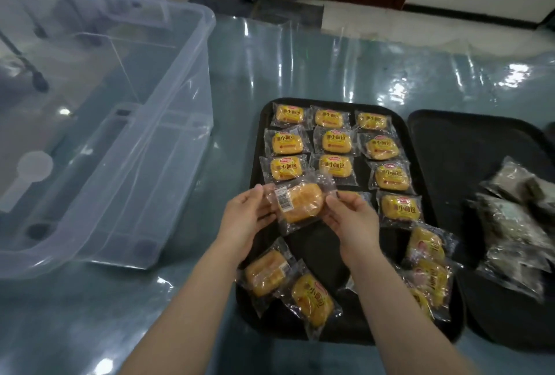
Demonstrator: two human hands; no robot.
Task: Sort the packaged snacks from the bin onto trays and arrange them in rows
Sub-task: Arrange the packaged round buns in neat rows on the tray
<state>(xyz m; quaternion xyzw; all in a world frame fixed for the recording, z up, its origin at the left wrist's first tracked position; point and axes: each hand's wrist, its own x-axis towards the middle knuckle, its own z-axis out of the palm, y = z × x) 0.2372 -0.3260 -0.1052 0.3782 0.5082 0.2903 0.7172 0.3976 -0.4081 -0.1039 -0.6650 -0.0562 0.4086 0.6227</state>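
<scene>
The clear bin (pixel 99 122) stood empty at the left of the glossy table (pixel 330 68), so the sorting looked nearly finished. On the nearer black tray (pixel 264 122) yellow bread packets (pixel 333 142) lay in neat rows at the far end, with loose ones (pixel 312 299) scattered toward the near edge; a second tray (pixel 450 146) beside it held dark packets (pixel 510 221). Both the left hand (pixel 246 218) and right hand (pixel 353 221) pinched the ends of one packet (pixel 300 202), barcode side up, just above the tray's left column. It probably wanted flipping label-up, then setting square below the third row, edges aligned with its neighbours.
</scene>
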